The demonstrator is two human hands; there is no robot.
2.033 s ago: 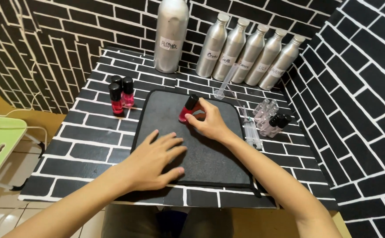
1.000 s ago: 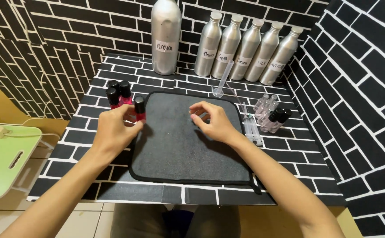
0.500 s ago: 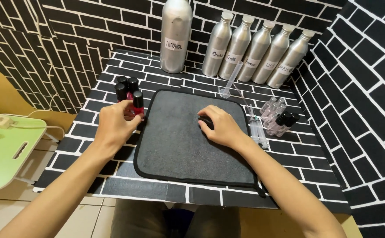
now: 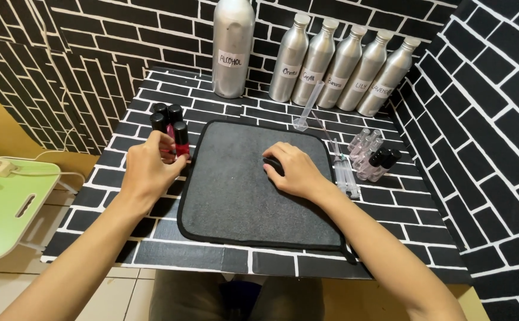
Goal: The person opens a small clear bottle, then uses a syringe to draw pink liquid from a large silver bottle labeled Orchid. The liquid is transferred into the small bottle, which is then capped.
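head view: the left hand (image 4: 147,167) sits at about 9 o'clock of the grey mat (image 4: 253,202), just off its left edge, with the fingers curled around a small red bottle (image 4: 180,139) with a black cap. the thumb and fingertips close on the bottle's lower body, and the bottle stands upright on the brick-patterned table (image 4: 93,205). two more capped bottles (image 4: 163,116) stand touching or just beside it at its 11 o'clock.

the right hand (image 4: 292,171) rests palm down on the mat at about 2 o'clock of the mat's middle. its fingers are loosely bent over a small dark thing, mostly hidden; whether they grip it cannot be told.

at 3 o'clock of the mat lie syringes (image 4: 345,178), with clear vials (image 4: 366,142) near them. a measuring cylinder (image 4: 307,108) leans at 12 o'clock, and silver bottles (image 4: 336,62) line the back wall.

the red bottle looks light, stiff and likely glass, so fragile and smooth enough to slip. it is narrow and would tip easily among its neighbours. the best hold seems to be around the body just under the cap, with thumb opposite fingers.
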